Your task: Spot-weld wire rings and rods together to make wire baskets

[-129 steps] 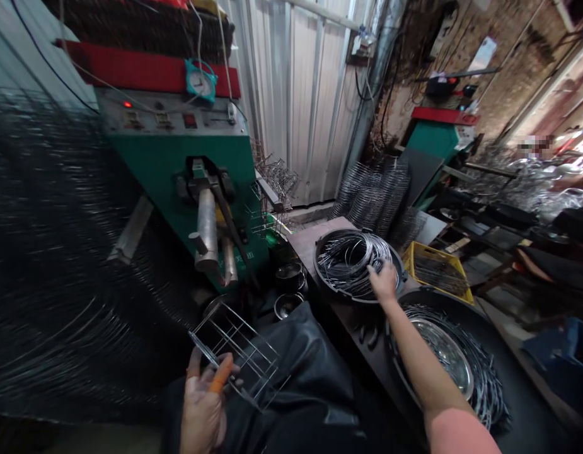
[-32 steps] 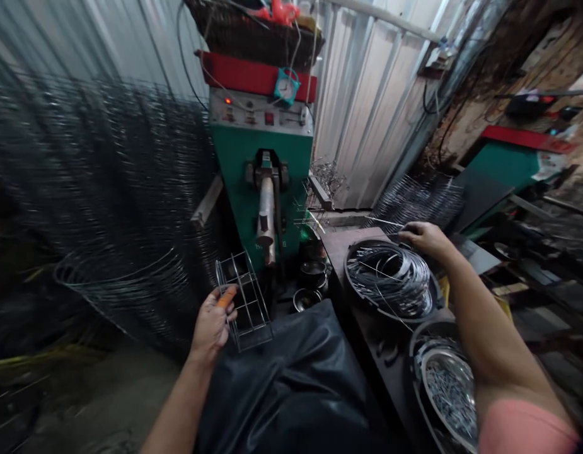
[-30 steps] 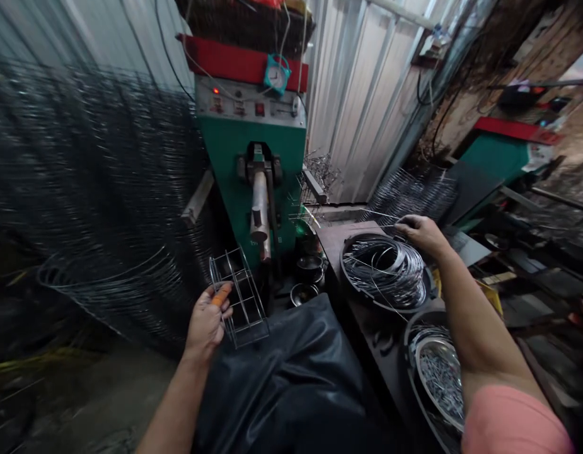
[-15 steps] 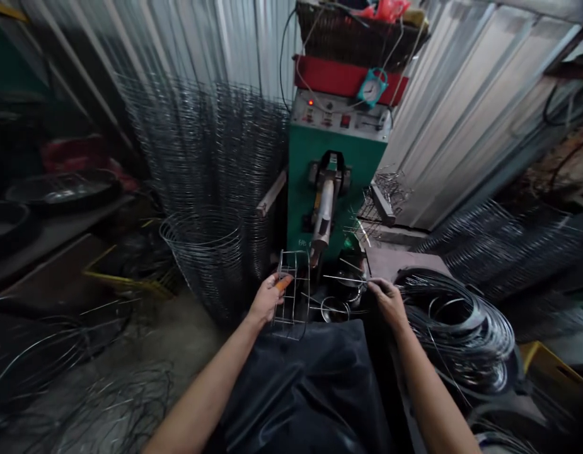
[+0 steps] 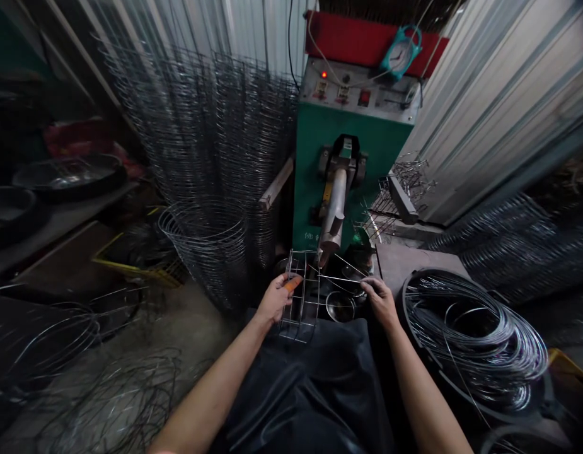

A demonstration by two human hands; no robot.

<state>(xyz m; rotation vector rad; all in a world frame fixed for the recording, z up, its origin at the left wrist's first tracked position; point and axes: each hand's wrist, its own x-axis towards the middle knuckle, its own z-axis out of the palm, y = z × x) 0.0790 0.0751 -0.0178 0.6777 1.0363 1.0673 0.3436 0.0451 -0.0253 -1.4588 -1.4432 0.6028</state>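
Observation:
My left hand (image 5: 276, 299) grips a small wire rack (image 5: 303, 320) by its left side; an orange cover shows on one finger. Between the fingertips of my right hand (image 5: 380, 300) is a thin straight metal wire (image 5: 342, 278), pointing left so that its far end is close to the rack's right side. Whether wire and rack touch I cannot tell. Just above the rack hangs the blunt tip of the metal arm (image 5: 333, 230) of a green machine (image 5: 312, 151). Behind the wire, below that tip, sits a small round metal bowl (image 5: 340, 306).
Tall stacks of wire baskets (image 5: 201, 233) stand left of the machine. A black tub (image 5: 411, 315) of coiled wires is at my right. Loose wire pieces (image 5: 116, 403) litter the floor at left. A teal clock (image 5: 399, 55) hangs on the machine's top. Dark cloth (image 5: 310, 391) covers my lap.
My right hand has brought the wire slightly left, so its end is now nearer the rack under the machine's tip. The left hand still holds the rack. The view has tilted downward.

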